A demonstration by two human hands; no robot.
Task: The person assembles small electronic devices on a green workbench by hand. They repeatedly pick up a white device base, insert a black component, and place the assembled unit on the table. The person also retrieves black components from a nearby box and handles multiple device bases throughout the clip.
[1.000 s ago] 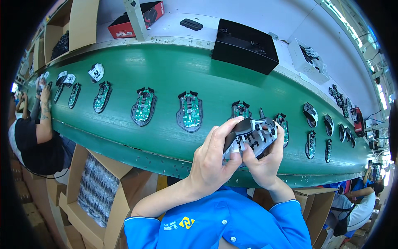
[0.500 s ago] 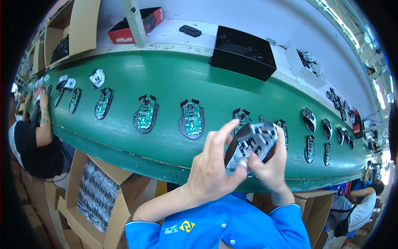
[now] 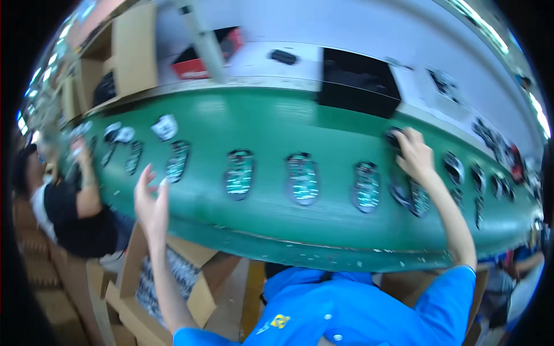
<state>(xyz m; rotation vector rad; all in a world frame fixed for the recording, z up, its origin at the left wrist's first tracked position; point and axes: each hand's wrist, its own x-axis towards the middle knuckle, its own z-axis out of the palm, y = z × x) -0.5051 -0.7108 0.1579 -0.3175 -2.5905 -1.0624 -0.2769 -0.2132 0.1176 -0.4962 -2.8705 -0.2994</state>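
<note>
My right hand (image 3: 414,154) is at the far side of the green belt, its fingers closed on a dark mouse shell (image 3: 393,136), mostly hidden by the fingers. Nearer me, a mouse base with a green circuit board (image 3: 419,199) lies beside a dark curved part (image 3: 399,195). My left hand (image 3: 151,202) hovers over the near left of the belt, fingers apart and holding nothing. Close to it lies another mouse base (image 3: 178,161). More bases with boards lie between my hands, including a middle one (image 3: 303,180) and one further right (image 3: 366,187). The picture is blurred.
A black box (image 3: 360,83) and a red box (image 3: 190,70) stand on the shelf behind the green belt (image 3: 265,230). White shells (image 3: 165,127) lie far left; dark-and-white shells (image 3: 454,167) lie right. A co-worker (image 3: 75,202) sits at left. Open cartons (image 3: 130,305) stand below the belt.
My hands have parted. The right hand has moved to the belt's far side with a shell, and the left has swung left, empty. The whole view has shifted.
</note>
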